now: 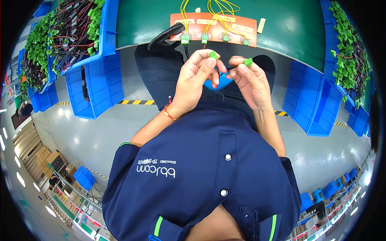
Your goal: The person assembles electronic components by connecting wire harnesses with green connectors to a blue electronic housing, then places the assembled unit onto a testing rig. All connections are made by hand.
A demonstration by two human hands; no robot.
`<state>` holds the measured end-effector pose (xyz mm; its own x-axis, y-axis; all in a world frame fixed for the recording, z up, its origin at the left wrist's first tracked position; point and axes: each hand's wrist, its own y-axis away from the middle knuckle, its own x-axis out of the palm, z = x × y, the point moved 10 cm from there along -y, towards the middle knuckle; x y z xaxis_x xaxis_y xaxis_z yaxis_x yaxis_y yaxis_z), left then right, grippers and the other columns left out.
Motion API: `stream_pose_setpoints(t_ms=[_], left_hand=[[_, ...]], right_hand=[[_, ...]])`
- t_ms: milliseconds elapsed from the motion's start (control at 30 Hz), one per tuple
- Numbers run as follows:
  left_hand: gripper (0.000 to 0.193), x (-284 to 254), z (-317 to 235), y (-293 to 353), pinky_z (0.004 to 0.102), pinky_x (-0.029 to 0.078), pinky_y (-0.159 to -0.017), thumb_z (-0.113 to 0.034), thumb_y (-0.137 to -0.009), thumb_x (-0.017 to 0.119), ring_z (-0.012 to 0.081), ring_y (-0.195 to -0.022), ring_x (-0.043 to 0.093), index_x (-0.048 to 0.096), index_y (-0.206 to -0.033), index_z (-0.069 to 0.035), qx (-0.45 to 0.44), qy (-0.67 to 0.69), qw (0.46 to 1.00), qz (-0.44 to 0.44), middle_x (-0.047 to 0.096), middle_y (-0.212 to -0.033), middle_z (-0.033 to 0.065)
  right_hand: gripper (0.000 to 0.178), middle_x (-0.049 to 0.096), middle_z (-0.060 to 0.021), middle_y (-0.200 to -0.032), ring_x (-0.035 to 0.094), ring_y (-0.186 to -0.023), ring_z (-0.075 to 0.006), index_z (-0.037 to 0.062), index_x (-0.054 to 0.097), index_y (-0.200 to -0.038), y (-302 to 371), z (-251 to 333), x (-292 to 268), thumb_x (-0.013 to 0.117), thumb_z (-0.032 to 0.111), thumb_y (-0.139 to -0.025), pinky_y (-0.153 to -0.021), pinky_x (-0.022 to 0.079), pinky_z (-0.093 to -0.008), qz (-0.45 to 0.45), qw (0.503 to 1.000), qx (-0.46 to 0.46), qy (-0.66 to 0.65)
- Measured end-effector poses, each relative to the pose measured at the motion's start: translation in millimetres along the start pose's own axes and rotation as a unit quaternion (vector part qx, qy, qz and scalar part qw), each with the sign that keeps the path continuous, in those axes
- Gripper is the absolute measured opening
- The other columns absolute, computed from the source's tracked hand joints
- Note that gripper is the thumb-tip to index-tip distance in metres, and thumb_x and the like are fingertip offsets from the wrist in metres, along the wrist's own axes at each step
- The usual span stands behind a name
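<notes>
My left hand [192,82] is closed, pinching a small green terminal connector [213,55] between thumb and fingers. In my right hand [254,85] a second green terminal connector [248,62] is gripped the same way, with a short dark wire by the fingertips. Both hands are above my lap, a little apart, just in front of the bench edge. Beyond them lies an orange-pink board [219,21] with several green sockets along its near edge and yellow wires running from it. A blue object [219,82] shows below and between the hands, partly hidden by them.
The green bench top [289,30] spans the far side. A blue bin [108,30] of black and red wires with green connectors stands at left; heaped green connectors [348,52] fill one at right. Blue crates [94,86] hang below. A black curved tube [165,36] touches the board.
</notes>
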<state>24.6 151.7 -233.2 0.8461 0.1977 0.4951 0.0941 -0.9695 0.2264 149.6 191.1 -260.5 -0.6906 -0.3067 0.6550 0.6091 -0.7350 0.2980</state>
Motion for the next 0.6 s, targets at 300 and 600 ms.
stream_pose_setpoints(t_ms=[300,600], left_hand=[[0.033,3.7,17.0,-7.5,0.0208,0.042,-0.058,-0.023,-0.104,0.05,0.0053,-0.066,0.05,0.06,-0.124,0.001,0.016,-0.19,0.981,-0.024,0.056,-0.078,-0.0004],[0.031,18.7,40.9,-23.9,0.0211,0.031,-0.053,-0.029,-0.106,0.043,0.0052,-0.055,0.032,0.06,-0.108,-0.003,-0.138,0.012,0.989,0.048,0.036,-0.061,-0.0071]], right_hand=[[0.025,0.067,-0.0125,-0.108,0.067,-0.095,-0.0172,-0.0055,0.064,-0.117,2.4,34.7,-12.1,0.059,0.009,-0.097,-0.088,0.054,-0.0315,-0.029,0.988,-0.096,0.121],[0.023,0.067,-0.0057,-0.085,0.058,-0.066,-0.0071,-0.0037,0.069,-0.11,-8.9,25.2,-31.7,0.064,0.013,-0.096,-0.065,0.047,-0.0214,-0.104,0.98,-0.06,0.159]])
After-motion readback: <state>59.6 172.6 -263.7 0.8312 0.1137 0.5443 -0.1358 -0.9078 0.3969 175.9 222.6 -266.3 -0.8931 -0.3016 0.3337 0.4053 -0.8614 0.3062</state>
